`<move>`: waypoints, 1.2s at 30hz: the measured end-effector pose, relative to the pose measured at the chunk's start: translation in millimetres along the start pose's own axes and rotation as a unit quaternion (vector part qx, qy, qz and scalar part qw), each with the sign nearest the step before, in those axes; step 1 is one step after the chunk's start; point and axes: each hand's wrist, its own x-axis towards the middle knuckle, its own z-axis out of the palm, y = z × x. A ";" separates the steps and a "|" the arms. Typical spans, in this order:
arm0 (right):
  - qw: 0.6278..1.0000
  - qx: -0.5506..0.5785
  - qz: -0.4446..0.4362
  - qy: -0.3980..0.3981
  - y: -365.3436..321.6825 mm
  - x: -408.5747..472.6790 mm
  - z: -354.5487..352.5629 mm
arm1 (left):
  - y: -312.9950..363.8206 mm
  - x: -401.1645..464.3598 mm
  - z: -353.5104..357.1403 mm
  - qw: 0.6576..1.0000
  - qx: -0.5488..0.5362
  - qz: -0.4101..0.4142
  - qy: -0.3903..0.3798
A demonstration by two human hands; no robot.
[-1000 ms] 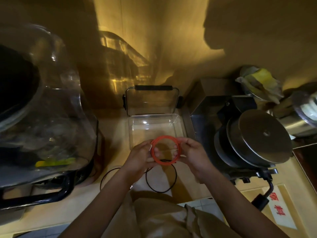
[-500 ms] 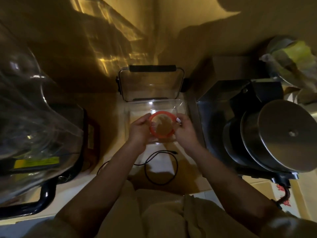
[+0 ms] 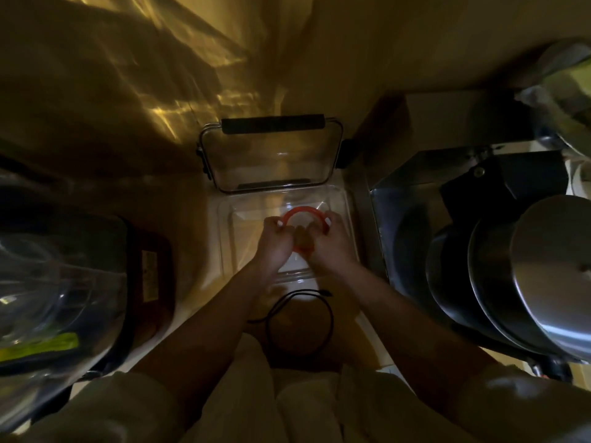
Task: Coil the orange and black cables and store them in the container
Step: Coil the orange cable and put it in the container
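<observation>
place: kitchen | evidence: steel pot lids (image 3: pixel 540 276), blender jug (image 3: pixel 54 282), cramped counter (image 3: pixel 192 282)

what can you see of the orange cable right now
The orange coiled cable is wound into a small round loop, smooth and rubbery-looking, with white tips showing at each side. The left hand and right hand pinch it from both sides, holding it within the open clear plastic container. Whether it touches the bottom is unclear.

The open container (image 3: pixel 347 219) was reachable from above, its lid (image 3: pixel 271 158) raised behind it. A glass appliance (image 3: pixel 57 289) crowded the left, stacked metal pots (image 3: pixel 527 276) the right. Only the black cable (image 3: pixel 300 321) lay on the counter strip between.
</observation>
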 end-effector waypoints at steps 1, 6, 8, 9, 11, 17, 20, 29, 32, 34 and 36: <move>1.000 -0.003 -0.005 0.002 1.1 3.4 0.9 | -1.1 1.2 1.1 1.000 0.014 0.013 -0.005; 1.000 -0.008 -0.012 -0.011 10.5 18.6 2.8 | -7.1 9.1 1.4 0.996 0.046 0.061 -0.043; 0.999 -0.024 -0.024 -0.016 12.4 22.0 4.3 | -9.6 15.3 0.6 0.992 0.076 0.092 -0.034; 0.999 -0.032 -0.030 -0.018 12.8 22.9 4.3 | -13.0 19.8 0.0 0.989 0.094 0.110 -0.024; 0.997 -0.054 -0.040 -0.025 14.6 25.8 4.3 | -24.2 31.8 -1.0 0.984 0.119 0.135 -0.017; 0.985 -0.142 -0.079 -0.054 22.5 32.6 3.4 | -18.3 29.9 -8.3 0.992 0.055 0.114 -0.020; 0.981 -0.164 -0.090 -0.056 27.6 36.6 4.0 | -15.6 24.5 -9.0 0.996 -0.003 0.092 0.000; 0.972 -0.188 -0.135 -0.041 21.5 32.1 2.8 | -20.8 25.3 -14.4 0.993 0.015 0.115 0.027; 0.968 -0.198 -0.149 -0.021 21.2 30.8 -1.0 | -17.5 21.7 -16.3 0.990 0.048 0.121 0.047; 0.965 -0.204 -0.162 -0.008 20.0 28.5 -3.4 | -18.8 22.5 -18.8 0.986 0.077 0.136 0.065; 0.966 -0.197 -0.169 -0.003 20.8 24.6 -5.2 | -21.6 18.7 -21.1 0.982 0.087 0.145 0.082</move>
